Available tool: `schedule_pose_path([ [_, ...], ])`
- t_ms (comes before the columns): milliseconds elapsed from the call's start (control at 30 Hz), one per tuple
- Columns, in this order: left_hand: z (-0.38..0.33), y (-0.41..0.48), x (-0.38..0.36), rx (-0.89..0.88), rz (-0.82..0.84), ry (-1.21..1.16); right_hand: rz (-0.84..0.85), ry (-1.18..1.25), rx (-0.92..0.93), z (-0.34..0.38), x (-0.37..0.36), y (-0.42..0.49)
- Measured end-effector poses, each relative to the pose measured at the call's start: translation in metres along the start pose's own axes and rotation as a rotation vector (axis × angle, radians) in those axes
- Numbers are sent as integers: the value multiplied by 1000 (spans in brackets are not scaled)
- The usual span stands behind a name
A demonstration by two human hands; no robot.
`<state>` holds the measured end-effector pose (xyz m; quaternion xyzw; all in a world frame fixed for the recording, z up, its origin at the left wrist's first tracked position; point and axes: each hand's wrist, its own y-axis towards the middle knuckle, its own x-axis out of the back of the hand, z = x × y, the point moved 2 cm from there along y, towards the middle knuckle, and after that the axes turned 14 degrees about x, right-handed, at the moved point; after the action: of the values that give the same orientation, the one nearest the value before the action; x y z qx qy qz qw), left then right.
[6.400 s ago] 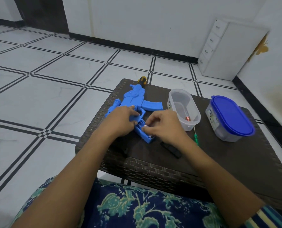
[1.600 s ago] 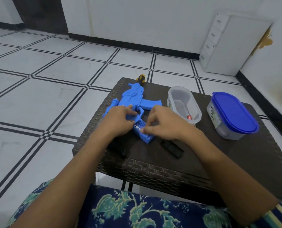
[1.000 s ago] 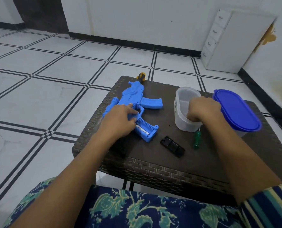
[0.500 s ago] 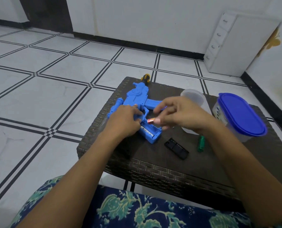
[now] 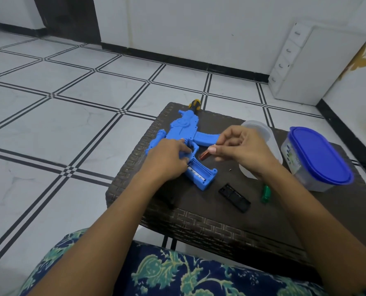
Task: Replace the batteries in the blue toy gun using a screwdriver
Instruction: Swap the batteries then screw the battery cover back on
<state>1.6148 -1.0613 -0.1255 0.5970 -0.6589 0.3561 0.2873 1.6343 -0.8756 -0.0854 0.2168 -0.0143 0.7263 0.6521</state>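
The blue toy gun lies flat on the dark woven table, its grip pointing toward me with the battery compartment uncovered and a battery lying inside. My left hand grips the gun around the trigger area. My right hand pinches a red battery just above and right of the grip. The black compartment cover and a tiny screw lie on the table. A green screwdriver rests right of the cover.
A clear open tub stands behind my right hand. A tub with a blue lid sits at the table's right. A yellow-black tool handle pokes out behind the gun. White drawers stand against the far wall.
My right hand went to the clear tub, came back pinching a red battery, and now holds it a little lower and nearer the grip. My left hand has stayed on the gun.
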Motion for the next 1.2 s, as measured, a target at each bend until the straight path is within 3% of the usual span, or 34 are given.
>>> schedule_pose_path([
  [133,0,0,0,11,5,-3,-41,-24,84,-1,5,1],
  [267,0,0,1,15,2,3,45,-56,58,-4,5,-1],
  [500,-1,0,1,18,-2,-11,248,-373,27,1,-2,-3],
  [800,-2,-1,2,6,-15,-4,439,-851,189,13,-28,-7],
  [1033,0,-1,1,-1,-15,-6,458,-799,58,3,-31,-5],
  [1200,-3,-2,1,2,-24,5,342,-696,-111,-7,-31,-4],
])
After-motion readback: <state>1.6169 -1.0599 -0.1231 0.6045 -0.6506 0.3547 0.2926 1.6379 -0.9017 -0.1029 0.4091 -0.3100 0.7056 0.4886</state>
